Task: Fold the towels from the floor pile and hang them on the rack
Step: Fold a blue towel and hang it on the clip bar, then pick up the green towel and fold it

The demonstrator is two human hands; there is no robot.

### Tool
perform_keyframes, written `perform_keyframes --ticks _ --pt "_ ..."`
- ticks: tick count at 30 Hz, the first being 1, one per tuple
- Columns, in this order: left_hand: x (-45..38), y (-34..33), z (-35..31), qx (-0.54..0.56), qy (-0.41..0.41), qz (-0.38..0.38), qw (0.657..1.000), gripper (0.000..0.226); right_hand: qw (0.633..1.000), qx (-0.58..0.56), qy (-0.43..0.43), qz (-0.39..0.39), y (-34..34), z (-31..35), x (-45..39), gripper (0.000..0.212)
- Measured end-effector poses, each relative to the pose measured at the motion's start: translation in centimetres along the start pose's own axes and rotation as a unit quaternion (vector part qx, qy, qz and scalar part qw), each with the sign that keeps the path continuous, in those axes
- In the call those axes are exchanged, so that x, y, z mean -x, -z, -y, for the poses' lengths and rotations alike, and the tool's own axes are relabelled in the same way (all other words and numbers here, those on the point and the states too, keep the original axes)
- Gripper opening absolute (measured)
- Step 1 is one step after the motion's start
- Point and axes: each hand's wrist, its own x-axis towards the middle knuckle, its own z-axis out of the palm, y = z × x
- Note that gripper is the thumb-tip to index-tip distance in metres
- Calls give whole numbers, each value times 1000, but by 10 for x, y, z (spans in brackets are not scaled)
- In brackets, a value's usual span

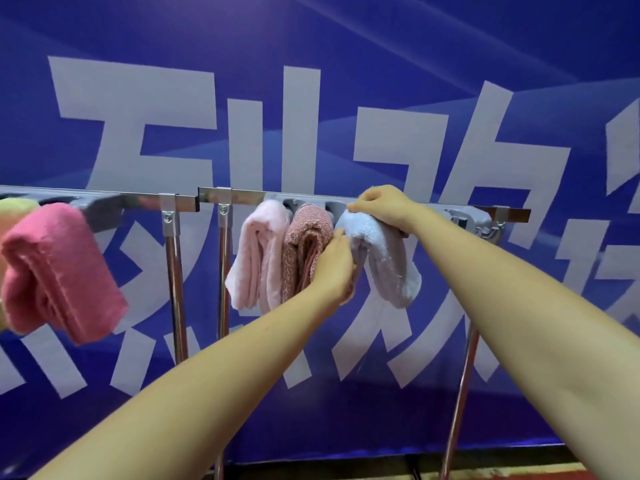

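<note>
A folded light blue towel (381,258) hangs over the rack (346,197), beside a speckled pink towel (304,247) and a pale pink towel (258,254). The right hand (379,204) pinches its top at the bar; the left hand (334,268) seems to grip its near edge, fingers partly hidden. A bright pink towel (55,268) hangs far left.

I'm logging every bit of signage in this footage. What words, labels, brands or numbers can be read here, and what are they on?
Blue banner behind the rack: large white characters, cropped at the frame edges and partly hidden by towels and arms, so no whole word can be read with certainty.
Light blue towel, light pink towel, mottled pink towel, bright pink towel: no labels or print visible.
Rack: no brand or number visible.
</note>
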Motion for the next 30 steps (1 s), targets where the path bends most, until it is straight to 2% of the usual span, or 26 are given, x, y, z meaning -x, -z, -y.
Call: perform_keyframes --ticks 2,4,7,10,14,16,18,20,22,25,30 --pt "-4 -4 1 20 7 -32 999 28 994 52 45 -82 -7 -5 -8 19" --pt "-5 -8 3 -10 -11 -64 998 27 988 73 54 -126 -13 -7 -11 19" --pt "-8 -13 11 3 -16 -72 997 28 993 15 42 -113 -18 -11 -4 34" --pt "8 -14 1 69 -18 -50 996 24 994 -47 44 -87 -19 -17 13 30" --pt "20 -12 -3 15 -16 -3 1000 36 995 -73 40 -46 -18 -22 41 36" --pt "30 -8 -5 -1 -19 14 1000 33 994 -75 45 -72 -22 -22 56 38" --pt "45 -2 -9 -2 -27 14 1000 25 982 -130 48 -125 -28 -24 75 34" --pt "63 10 -7 -9 -13 12 1000 29 964 -198 49 -168 -36 -24 100 30" --pt "85 27 3 -32 -6 15 999 35 952 -247 45 -178 -52 -25 132 28" --pt "122 59 25 -75 30 32 996 33 949 -281 26 -139 -91 -23 184 27" --pt "185 128 93 -161 100 39 981 30 942 -327 -70 -6 -187 -36 258 25"
